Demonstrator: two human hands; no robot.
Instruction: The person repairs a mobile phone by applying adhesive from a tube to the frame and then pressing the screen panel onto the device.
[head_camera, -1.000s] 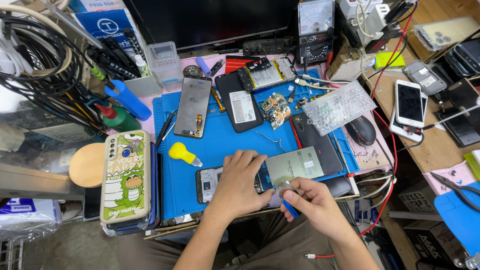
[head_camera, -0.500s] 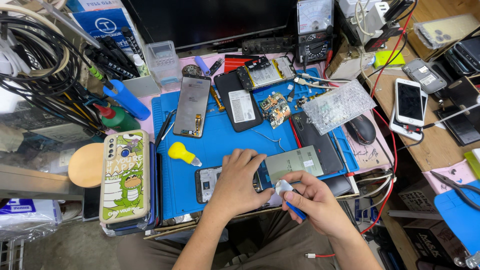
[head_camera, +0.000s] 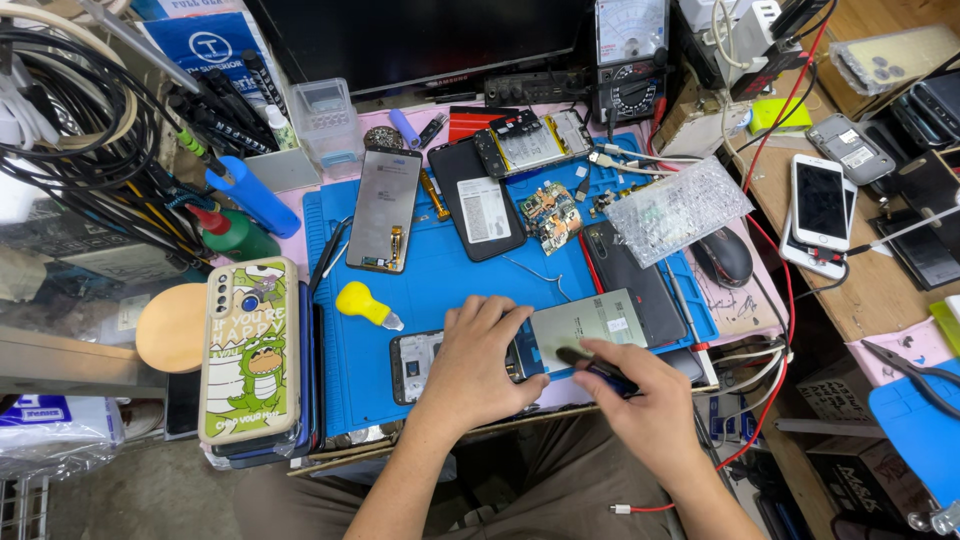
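An opened phone (head_camera: 415, 362) lies at the near edge of the blue work mat (head_camera: 450, 280). My left hand (head_camera: 478, 365) presses flat on its middle. A grey-green back panel or display (head_camera: 585, 325) sticks out to the right of that hand, resting on the phone's right end. My right hand (head_camera: 640, 405) grips a thin dark tool with a blue handle (head_camera: 600, 367), whose tip lies against the panel's near edge.
A yellow-handled tool (head_camera: 362, 303), a loose screen (head_camera: 384, 210), a black phone back (head_camera: 480, 212), circuit boards (head_camera: 550, 215) and bubble wrap (head_camera: 675, 208) lie on the mat. A cartoon phone case (head_camera: 250, 345) sits left, a mouse (head_camera: 722, 256) and white phones (head_camera: 820, 205) right, cables far left.
My right hand has turned over: earlier it held a small pale piece above the panel's near edge, now it holds the dark tool low against that edge. The left hand stays put.
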